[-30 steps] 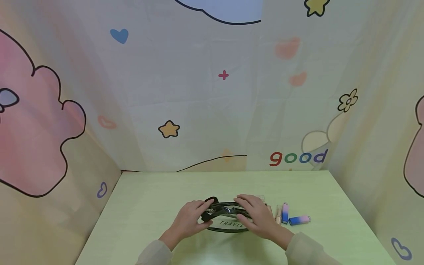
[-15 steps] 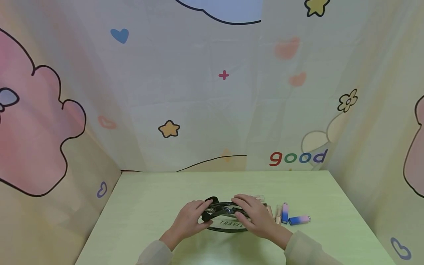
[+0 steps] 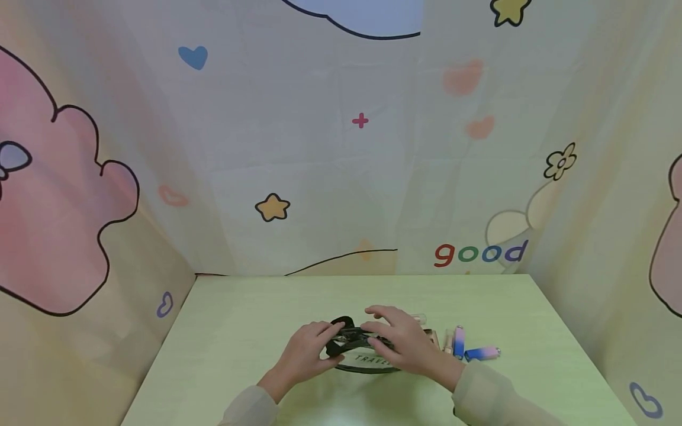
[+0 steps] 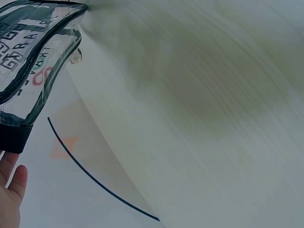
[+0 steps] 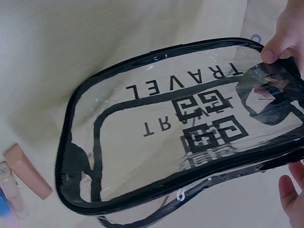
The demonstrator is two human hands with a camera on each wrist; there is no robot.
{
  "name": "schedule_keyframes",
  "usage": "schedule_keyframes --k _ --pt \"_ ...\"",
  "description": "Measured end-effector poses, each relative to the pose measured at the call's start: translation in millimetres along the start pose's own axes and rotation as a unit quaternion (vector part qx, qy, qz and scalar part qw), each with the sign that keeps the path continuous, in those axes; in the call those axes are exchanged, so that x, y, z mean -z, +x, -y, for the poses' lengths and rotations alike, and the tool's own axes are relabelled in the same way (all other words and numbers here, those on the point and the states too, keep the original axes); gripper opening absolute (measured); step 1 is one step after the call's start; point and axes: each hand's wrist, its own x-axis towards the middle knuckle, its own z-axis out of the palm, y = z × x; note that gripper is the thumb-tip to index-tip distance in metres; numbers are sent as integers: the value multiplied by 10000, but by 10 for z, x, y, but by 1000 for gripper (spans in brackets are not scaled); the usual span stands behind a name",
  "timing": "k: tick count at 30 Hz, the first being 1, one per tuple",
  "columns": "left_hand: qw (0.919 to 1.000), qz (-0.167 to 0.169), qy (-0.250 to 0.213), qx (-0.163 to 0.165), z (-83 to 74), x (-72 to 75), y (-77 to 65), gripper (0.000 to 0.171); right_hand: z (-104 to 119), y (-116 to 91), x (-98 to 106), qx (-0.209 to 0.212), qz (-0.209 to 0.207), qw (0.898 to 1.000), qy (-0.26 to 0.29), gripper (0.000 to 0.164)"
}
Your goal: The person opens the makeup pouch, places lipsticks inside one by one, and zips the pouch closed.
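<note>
On the pale-green flat table (image 3: 240, 302), near centre, a clear-plastic, black-trimmed pouch (image 3: 366, 360) is being gripped at left by the left hand (image 3: 309, 350); the right hand (image 3: 409, 342) is being held loose over its right end, grasping nothing. Lopsided tugging risks pink-and-blue cylindrical tubes (image 3: 459, 343), right, being bumped.

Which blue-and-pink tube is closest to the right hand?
The left tube, running up and down in the head view, with pink on top. The other tube runs sideways, farther from the right hand.
</note>
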Motion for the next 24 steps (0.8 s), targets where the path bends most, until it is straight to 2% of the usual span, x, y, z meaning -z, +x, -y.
schedule_keyframes --k 7,14,24 --pt "9999 -98 3 -120 -5 4 8 59 48 95 -20 233 264 9994 -35 19" --pt "9998 -140 17 -137 -25 7 12 58 108 116 -51 134 479 9988 50 16" --pt "9999 -9 67 -145 -49 50 19 57 133 124 -68 148 444 9989 61 16"
